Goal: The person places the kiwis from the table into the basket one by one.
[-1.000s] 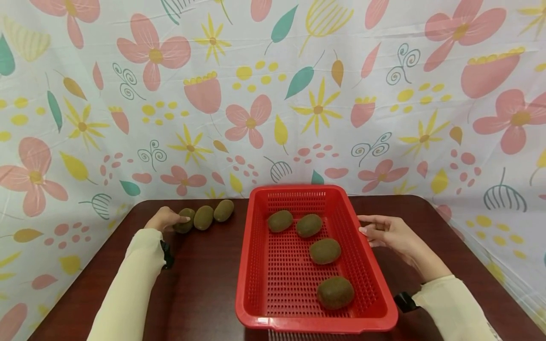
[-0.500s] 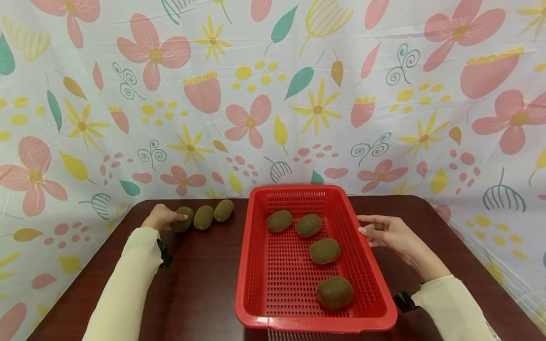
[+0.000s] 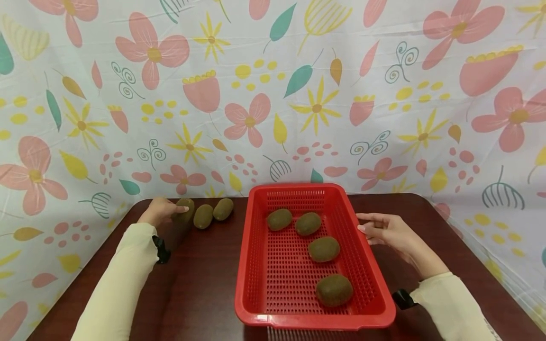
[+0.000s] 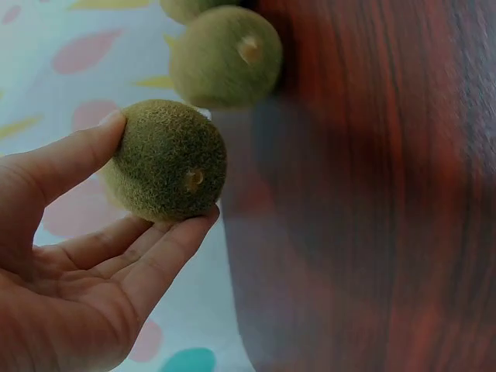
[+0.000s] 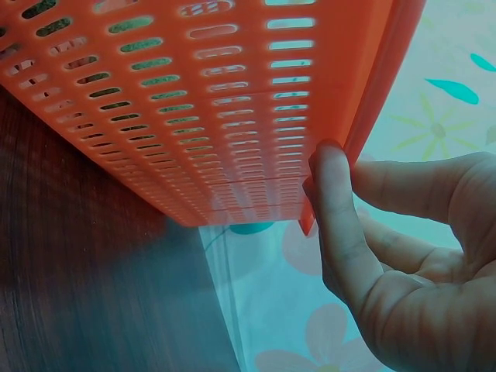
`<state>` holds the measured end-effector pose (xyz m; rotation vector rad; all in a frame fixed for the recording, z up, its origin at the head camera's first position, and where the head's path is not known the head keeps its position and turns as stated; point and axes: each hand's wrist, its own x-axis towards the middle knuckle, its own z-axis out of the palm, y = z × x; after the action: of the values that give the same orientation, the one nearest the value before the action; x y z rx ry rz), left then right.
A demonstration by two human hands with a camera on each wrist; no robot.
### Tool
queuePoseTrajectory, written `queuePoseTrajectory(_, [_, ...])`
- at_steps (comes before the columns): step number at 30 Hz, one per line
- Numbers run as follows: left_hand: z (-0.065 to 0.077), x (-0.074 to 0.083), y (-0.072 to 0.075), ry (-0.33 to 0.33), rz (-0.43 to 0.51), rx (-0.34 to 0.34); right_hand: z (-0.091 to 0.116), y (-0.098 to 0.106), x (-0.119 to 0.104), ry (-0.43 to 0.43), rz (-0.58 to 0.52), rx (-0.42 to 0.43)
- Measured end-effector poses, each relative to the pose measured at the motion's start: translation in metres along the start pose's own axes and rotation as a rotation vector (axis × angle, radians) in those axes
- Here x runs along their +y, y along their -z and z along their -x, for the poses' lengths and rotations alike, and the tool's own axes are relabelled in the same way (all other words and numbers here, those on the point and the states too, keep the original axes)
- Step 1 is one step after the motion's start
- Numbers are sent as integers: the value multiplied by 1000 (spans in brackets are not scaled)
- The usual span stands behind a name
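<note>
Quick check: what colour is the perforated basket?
The basket is red, clearest in the head view.

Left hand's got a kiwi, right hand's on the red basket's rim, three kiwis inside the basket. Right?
Not quite: the count is off. The head view shows four kiwis inside the red basket, not three. The rest stands: the left hand grips a kiwi, and the right hand is on the basket's rim.

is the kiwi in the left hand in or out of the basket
Out: in the head view, the left hand pinches that kiwi beside two other kiwis, well left of the red basket.
</note>
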<state>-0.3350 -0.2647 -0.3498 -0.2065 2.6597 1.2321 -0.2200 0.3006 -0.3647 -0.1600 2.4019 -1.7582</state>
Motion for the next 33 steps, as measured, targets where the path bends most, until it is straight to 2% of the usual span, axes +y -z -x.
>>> queuePoseTrajectory(6, [0,20,-4,-20,46,9,0,0,0,1,13,6])
queuePoseTrajectory(11, [4,38,-7,-22,41,-33,0,0,-1,1,13,5])
queuePoseTrajectory(18, [13,64,-11,-91,55,-54,1,0,-1,2,16,3])
queuePoseTrajectory(27, [23,100,-20,-125,42,-115,0,-1,-2,-5,20,9])
queuePoseTrajectory(33, [29,126,-32,-151,-8,-159,0,-1,-2,-2,18,8])
